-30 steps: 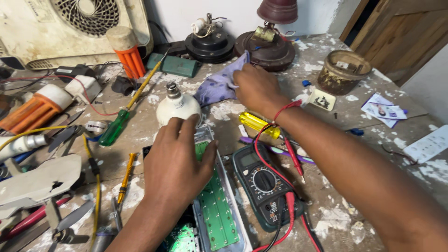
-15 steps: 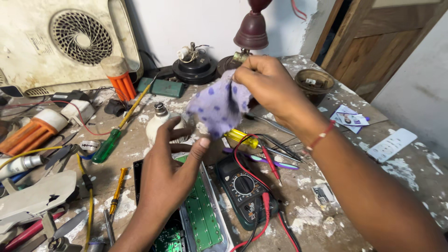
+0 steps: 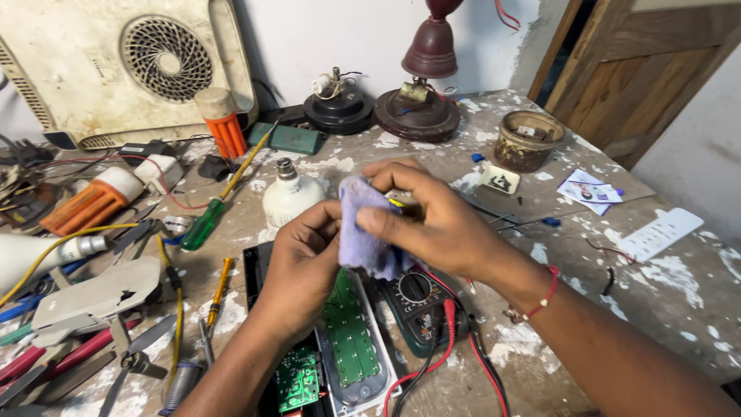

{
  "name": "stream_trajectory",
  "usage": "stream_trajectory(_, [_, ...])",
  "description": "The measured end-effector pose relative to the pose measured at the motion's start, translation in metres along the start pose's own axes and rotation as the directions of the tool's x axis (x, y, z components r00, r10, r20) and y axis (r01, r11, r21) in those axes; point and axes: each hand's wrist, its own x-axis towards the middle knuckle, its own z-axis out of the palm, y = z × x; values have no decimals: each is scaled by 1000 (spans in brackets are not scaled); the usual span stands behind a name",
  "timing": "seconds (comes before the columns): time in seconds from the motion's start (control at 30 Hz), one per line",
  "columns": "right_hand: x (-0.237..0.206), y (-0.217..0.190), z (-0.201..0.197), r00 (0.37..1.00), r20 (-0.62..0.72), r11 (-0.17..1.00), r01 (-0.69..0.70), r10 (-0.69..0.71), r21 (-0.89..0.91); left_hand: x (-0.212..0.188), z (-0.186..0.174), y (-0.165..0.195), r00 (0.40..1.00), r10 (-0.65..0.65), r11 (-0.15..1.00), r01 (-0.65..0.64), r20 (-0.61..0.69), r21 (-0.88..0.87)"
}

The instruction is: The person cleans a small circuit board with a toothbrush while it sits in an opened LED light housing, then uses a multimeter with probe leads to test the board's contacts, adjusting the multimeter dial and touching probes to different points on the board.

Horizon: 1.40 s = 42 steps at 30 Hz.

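Both hands meet over the middle of the bench on a light purple cloth [image 3: 364, 232]. My right hand [image 3: 436, 224] pinches the cloth from the right, thumb and fingers closed on it. My left hand [image 3: 302, 266] grips its left edge from below. Under them lies a long white lamp housing with a green circuit board [image 3: 349, 340] and a dark multimeter [image 3: 417, 297] with red and black leads. A white light bulb [image 3: 289, 194] stands just behind the hands.
A green-handled screwdriver [image 3: 207, 220], an orange one [image 3: 218, 287], pliers [image 3: 93, 351] and orange bulbs [image 3: 93, 202] crowd the left. A fan casing [image 3: 116, 62], lamp bases [image 3: 417, 108], a brown bowl [image 3: 526, 139] and a white remote [image 3: 656, 233] lie behind and right.
My right hand lifted the purple cloth off the bench and brought it toward me. My left hand rose from the lamp housing and took hold of the cloth too.
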Motion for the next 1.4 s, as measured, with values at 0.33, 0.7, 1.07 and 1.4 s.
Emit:
stream_trajectory(0.33, [-13, 7, -24, 985, -167, 841, -125, 42, -526, -5, 9, 14, 971, 186, 746, -42, -147, 665])
stream_trajectory(0.7, [-34, 14, -30, 966, 241, 859, 42, 96, -511, -15, 13, 10, 953, 182, 188, -274, 241, 943])
stream_trajectory(1.07, [-46, 9, -25, 859, 204, 575, -122, 469, -809, -9, 18, 18, 990, -33, 254, -128, 140, 959])
stream_trajectory(1.4, [-38, 9, 0, 919, 313, 718, 48, 241, -694, -10, 15, 15, 979, 40, 249, -203, 199, 947])
